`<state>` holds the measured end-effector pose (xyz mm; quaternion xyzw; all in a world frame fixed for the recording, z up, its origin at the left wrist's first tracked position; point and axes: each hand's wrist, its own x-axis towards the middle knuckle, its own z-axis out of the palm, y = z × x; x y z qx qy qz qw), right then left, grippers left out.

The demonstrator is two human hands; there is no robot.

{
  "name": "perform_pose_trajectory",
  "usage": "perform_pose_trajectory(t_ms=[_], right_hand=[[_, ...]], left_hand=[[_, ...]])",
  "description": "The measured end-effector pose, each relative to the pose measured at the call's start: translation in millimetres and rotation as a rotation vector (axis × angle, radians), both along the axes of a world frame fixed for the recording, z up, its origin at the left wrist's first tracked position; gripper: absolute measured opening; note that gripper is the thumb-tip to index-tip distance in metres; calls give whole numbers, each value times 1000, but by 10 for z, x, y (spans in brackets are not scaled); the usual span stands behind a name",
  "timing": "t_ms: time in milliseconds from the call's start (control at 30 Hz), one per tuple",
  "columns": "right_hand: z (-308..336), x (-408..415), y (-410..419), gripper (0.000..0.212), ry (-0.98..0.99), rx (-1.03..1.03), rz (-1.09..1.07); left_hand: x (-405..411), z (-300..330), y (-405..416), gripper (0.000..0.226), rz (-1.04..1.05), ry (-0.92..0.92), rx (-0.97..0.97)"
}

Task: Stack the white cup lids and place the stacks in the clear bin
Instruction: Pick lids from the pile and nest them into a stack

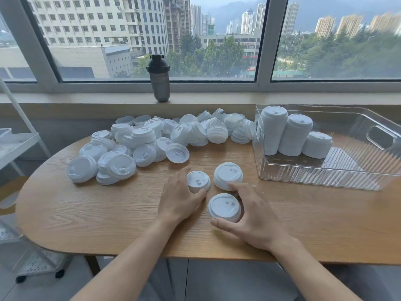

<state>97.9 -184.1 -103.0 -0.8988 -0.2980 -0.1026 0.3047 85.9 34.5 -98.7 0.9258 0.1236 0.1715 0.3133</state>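
A heap of loose white cup lids covers the far left half of the wooden table. Nearer to me stand three short lid stacks. My left hand curls round the left stack, thumb on its near side. My right hand cups the nearest stack between thumb and fingers, and its forefinger reaches the base of the far right stack. The clear bin at the right holds three tall lid stacks in its left end.
A dark shaker bottle stands on the window sill behind the heap. A white shelf cart stands left of the table. The table's rounded front edge runs just under my forearms.
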Motion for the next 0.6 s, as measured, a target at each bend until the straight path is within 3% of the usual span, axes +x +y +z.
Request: perform_pose_trajectory(t_ms=[167, 300, 467, 600], right_hand=[[-1, 42, -60, 81, 134, 44, 61], [-21, 31, -4, 87, 48, 31, -75], [20, 55, -40, 80, 140, 60, 28], [8, 33, -13, 88, 91, 31, -61]], left_hand=[[-6, 24, -13, 78, -20, 13, 9], [-3, 31, -20, 77, -31, 15, 16], [14, 12, -10, 73, -42, 23, 20], [22, -12, -6, 75, -40, 9, 14]])
